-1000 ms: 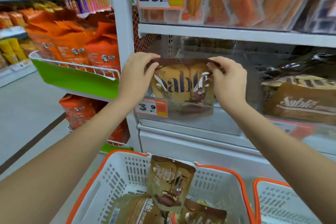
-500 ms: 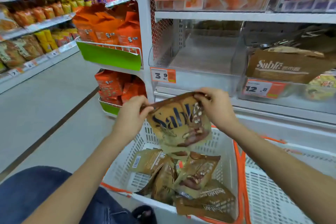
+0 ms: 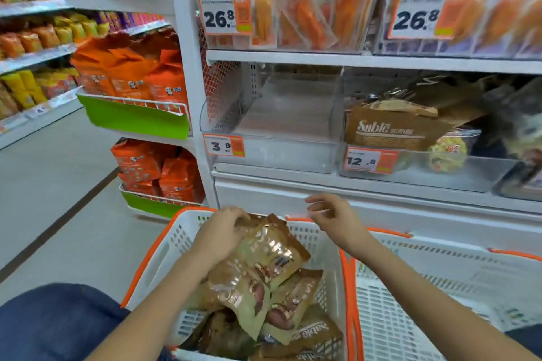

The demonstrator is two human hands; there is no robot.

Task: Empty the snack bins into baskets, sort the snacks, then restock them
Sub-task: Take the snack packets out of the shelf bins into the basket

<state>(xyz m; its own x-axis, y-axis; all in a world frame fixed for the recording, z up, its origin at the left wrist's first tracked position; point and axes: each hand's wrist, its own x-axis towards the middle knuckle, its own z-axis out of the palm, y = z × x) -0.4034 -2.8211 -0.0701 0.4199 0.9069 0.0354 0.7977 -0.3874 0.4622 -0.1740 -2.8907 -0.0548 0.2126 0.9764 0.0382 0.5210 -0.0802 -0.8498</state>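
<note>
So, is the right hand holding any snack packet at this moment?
No, the right hand hangs over the basket with loose fingers and nothing in it; only the left hand grips the packet.

A shop aisle: stocked snack shelves point(image 3: 38, 47), orange price tags point(image 3: 224, 145) reading 26.8 and 3.9, shopping baskets point(image 3: 152, 261).

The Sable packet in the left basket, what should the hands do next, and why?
Probably let go of the packet and reach for the 12.8 bin. The left hand holds the packet's top edge as it lies on the pile in the left basket; the right hand hovers open above. The 3.9 bin looks empty, while the 12.8 bin holds Sable boxes.
</note>
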